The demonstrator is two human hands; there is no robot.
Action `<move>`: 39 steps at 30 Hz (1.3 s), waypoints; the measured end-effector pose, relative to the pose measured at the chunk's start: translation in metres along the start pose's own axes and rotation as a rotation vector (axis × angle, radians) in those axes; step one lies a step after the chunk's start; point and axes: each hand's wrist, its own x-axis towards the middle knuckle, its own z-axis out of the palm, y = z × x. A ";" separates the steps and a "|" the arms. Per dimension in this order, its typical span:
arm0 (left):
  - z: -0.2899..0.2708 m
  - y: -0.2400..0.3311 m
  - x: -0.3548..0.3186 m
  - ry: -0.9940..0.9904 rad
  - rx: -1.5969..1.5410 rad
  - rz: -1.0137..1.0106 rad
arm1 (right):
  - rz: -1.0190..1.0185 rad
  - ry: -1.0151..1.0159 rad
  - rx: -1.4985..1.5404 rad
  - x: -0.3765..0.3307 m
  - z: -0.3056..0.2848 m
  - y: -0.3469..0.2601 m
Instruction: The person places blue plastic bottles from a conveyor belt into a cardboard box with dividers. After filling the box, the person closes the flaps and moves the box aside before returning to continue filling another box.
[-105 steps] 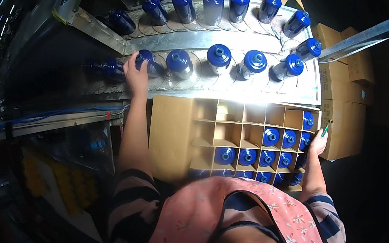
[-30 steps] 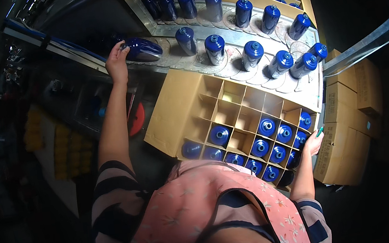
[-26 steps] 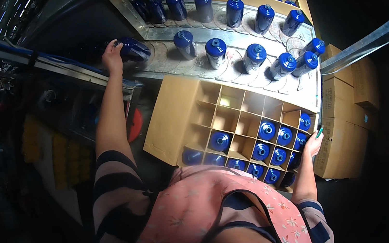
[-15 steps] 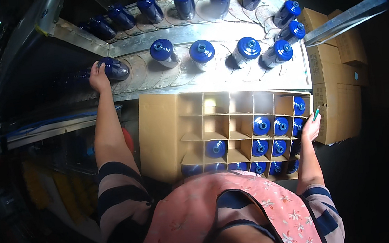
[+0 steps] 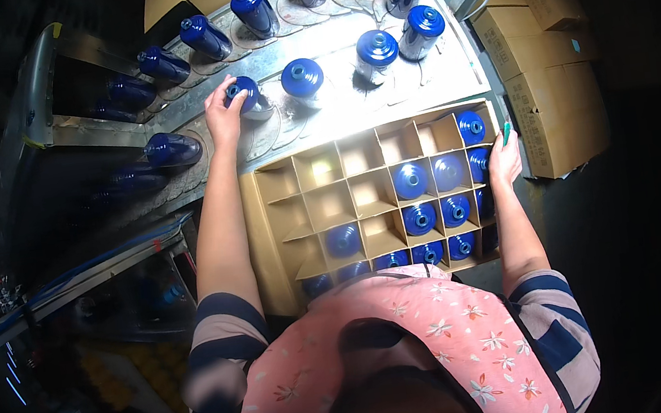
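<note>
- Since half a second ago, left hand [image 5: 224, 112] has shifted from a dark bottle at the belt's edge to a blue bottle [image 5: 244, 95] further in, fingers wrapped around it.
- Right hand [image 5: 504, 160] rests flat on the box [image 5: 268, 239] rim beside it, fingers loosely together.
- Neighbouring bottle [image 5: 302, 78] just beyond the fingers could be knocked over.

Single head-worn fisheye view, aimed almost straight down from above the person's shoulders. The divided cardboard box [image 5: 371, 201] is seen close, mid-frame; the metal counter [image 5: 414, 81] with blue bottles is seen beyond it, toward the top edge. Both forearms are brought in from the lower edge. Straight edges are bent near the rim; corners are blacked out. No second view is supplied.
</note>
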 end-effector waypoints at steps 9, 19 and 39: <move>-0.011 0.023 -0.010 -0.113 0.025 -0.049 | 0.008 0.031 0.009 -0.046 -0.026 -0.029; -0.108 0.070 -0.235 -0.930 -0.049 0.129 | -0.012 0.103 -0.008 -0.133 -0.095 -0.047; -0.158 0.076 -0.304 -0.747 0.069 0.387 | 0.029 0.099 -0.063 -0.136 -0.129 -0.046</move>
